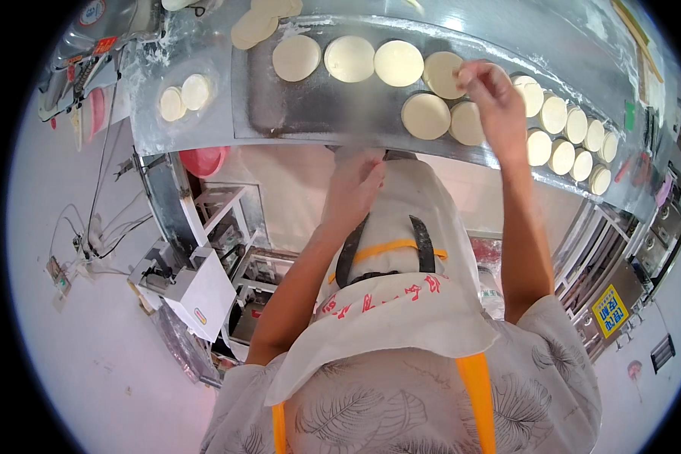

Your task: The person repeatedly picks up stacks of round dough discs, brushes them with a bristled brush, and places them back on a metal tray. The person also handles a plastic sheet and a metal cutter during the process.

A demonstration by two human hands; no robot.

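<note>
Both hands look curled; the right hand (496,97) bunches its fingertips over the edge of a dough round (440,73) on the metal table (181,135), the left hand (356,191) hangs before it; I cannot tell whether either pinches anything; the round lies flat, face up, without a long axis; six dough rounds show left of the right forearm (523,234), nine right of it, two far left.

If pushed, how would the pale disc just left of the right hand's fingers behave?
The pale disc would probably slide rather than roll, lying flat on its broad face. Its matte, dough-like surface suggests it may dent under a grip.
</note>
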